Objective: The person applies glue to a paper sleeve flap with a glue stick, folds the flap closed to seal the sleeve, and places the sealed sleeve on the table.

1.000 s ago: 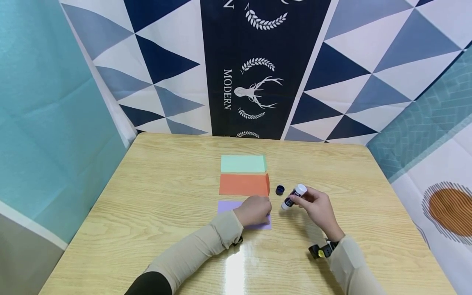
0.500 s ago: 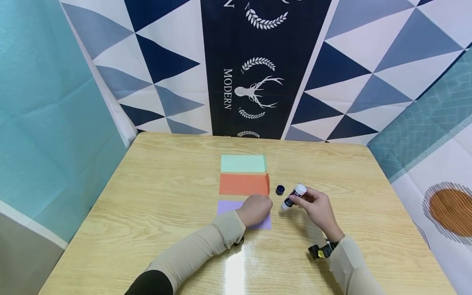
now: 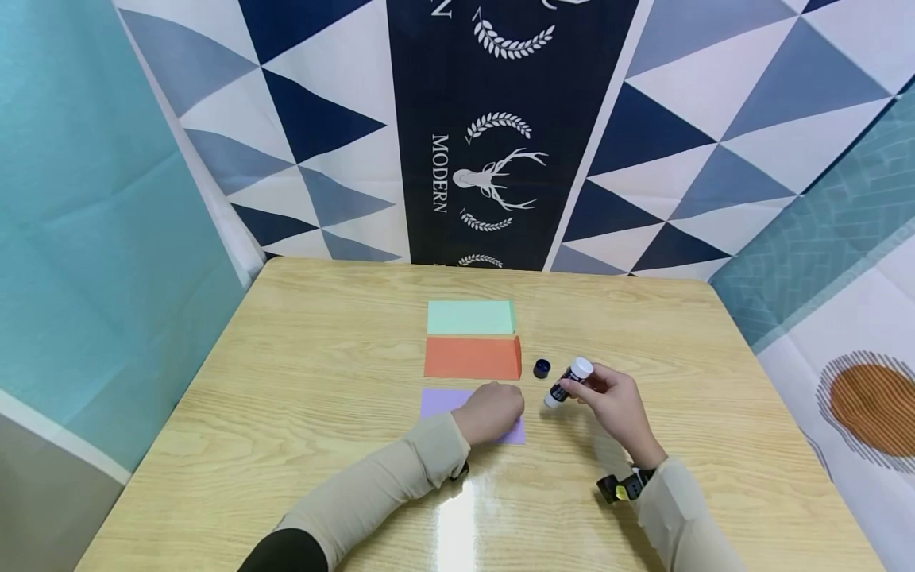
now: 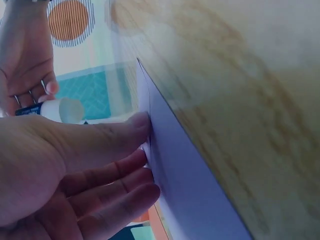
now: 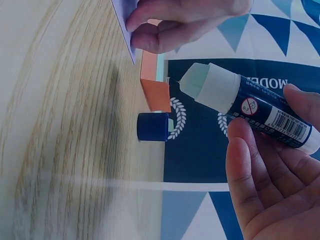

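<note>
A sheet of purple paper [image 3: 438,402] lies on the table, partly covered by my left hand [image 3: 489,413]. In the left wrist view, thumb and fingertips pinch at a creased edge of the purple paper [image 4: 172,165]. My right hand [image 3: 619,403] holds an uncapped glue stick [image 3: 568,383] between thumb and fingers, tilted just above the tabletop. The right wrist view shows the pale glue tip [image 5: 194,82] sticking out of its white collar, pointed toward the paper. The dark blue cap [image 3: 542,369] stands on the table beyond the glue stick.
Behind the purple sheet lie an orange paper [image 3: 472,357] and a mint green paper [image 3: 470,318], each with a folded flap at its right end. The wooden table [image 3: 322,381] meets a patterned cloth [image 3: 493,95] at its back edge.
My left hand shifts slightly right along the purple paper and then back left. The right hand keeps the glue stick in place.
</note>
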{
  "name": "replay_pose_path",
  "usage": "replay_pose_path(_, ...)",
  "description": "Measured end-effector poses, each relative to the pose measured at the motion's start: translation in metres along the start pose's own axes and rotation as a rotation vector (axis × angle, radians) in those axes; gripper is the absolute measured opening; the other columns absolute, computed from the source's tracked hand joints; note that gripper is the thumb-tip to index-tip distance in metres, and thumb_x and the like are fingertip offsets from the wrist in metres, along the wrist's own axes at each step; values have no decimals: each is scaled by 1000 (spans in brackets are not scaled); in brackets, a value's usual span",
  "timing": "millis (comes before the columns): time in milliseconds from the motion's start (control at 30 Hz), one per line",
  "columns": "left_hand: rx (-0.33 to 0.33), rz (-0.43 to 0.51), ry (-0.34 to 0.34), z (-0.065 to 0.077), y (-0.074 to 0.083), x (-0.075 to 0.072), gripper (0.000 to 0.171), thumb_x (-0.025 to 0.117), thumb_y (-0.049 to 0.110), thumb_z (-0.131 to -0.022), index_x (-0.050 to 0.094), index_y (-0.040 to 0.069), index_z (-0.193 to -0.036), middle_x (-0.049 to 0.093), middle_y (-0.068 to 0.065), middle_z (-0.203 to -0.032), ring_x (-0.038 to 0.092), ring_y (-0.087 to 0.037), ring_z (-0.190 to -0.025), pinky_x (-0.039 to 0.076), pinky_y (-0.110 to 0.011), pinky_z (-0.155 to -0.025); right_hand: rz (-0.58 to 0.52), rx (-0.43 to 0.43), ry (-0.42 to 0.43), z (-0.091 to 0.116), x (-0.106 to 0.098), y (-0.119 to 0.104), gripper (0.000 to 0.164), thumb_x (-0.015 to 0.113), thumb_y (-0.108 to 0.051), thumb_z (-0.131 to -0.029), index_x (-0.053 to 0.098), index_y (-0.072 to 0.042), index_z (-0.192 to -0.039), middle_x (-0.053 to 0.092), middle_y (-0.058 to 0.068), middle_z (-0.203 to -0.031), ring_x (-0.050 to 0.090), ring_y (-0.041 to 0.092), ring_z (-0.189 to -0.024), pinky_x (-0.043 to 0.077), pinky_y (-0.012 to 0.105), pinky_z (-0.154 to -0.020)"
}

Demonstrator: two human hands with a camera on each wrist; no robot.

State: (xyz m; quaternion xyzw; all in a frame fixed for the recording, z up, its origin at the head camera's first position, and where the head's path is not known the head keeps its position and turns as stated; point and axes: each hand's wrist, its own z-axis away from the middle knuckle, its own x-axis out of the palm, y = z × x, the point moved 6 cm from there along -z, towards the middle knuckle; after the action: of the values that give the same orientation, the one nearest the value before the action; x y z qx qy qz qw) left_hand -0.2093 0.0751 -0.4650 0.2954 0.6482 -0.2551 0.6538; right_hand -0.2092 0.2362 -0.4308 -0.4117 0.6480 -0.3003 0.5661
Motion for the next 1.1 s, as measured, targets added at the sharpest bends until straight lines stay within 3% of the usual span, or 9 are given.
replay_pose_path(133, 1, 46, -20, -2, 0, 0, 27, 59, 2, -88, 62, 16, -65, 69, 4, -80, 56, -7, -64, 49, -24, -61, -1, 9, -3, 1, -1, -1, 20, 73, -22, -88, 72, -4, -97, 71, -3, -84, 65, 12, -70, 56, 28, -63)
replay_pose_path(333, 24, 5, -58, 2, 3, 1, 28, 57, 3, -90, 59, 15, -65, 68, 4, -79, 60, -9, -66, 52, -25, -63, 10, 16, 3, 2, -3, 0, 21, 73, -23, -88, 72, -4, -98, 71, -1, -86, 65, 12, -71, 55, 26, -64)
replay_pose_path(633, 16, 12, -8, 9, 0, 0, 11, 62, 5, -89, 71, 12, -87, 70, 3, -89, 65, -11, -77, 54, -21, -69, 16, 21, 16, 2, -6, 2, 22, 73, -22, -89, 72, -3, -99, 71, -5, -84, 65, 11, -70, 56, 29, -64)
replay_pose_path(767, 2, -6, 0, 11, -2, 0, 5, 68, 14, -88, 72, 14, -86, 70, 3, -96, 63, -11, -84, 53, -21, -73, 24, 24, 20, 1, -6, 3, 22, 73, -22, -89, 72, -2, -98, 70, -5, -84, 65, 12, -70, 56, 29, -64)
replay_pose_path(900, -11, 12, 15, 11, -3, 2, 10, 73, 23, -87, 69, 14, -82, 70, 3, -94, 61, -11, -82, 52, -21, -74, 26, 27, 19, 1, -6, 3, 23, 73, -23, -89, 71, -2, -98, 70, -3, -84, 66, 14, -70, 56, 29, -63)
replay_pose_path(1100, -11, 33, 9, 11, -5, 4, 9, 73, 22, -86, 68, 16, -82, 68, 4, -89, 59, -10, -78, 51, -20, -71, 16, 21, 13, 0, -6, 3, 22, 73, -23, -89, 72, -3, -98, 72, 0, -85, 66, 14, -70, 56, 29, -64)
